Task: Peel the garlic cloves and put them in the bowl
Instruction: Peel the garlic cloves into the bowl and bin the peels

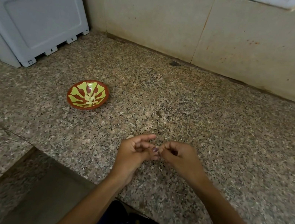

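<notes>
Speckled granite (211, 110), pink-grey and polished, runs as a countertop to a beige tiled wall (177, 19) with rust-coloured flecks. At ten o'clock stands a grey moulded plastic appliance (32, 14) with a recessed panel and notched feet. Toward nine o'clock of centre sits the bowl (87, 94), shallow, round, glazed red-brown with yellow-green petal shapes; pale, curved peeled garlic cloves (90, 98) lie heaped in its bottom. Toward six o'clock, just above the counter, the left hand (134, 151) has its fingers curled and its painted thumbnail meeting the right hand (177, 159), whose fingertips are pinched together. Whatever lies between them is too small and blurred to tell.
</notes>
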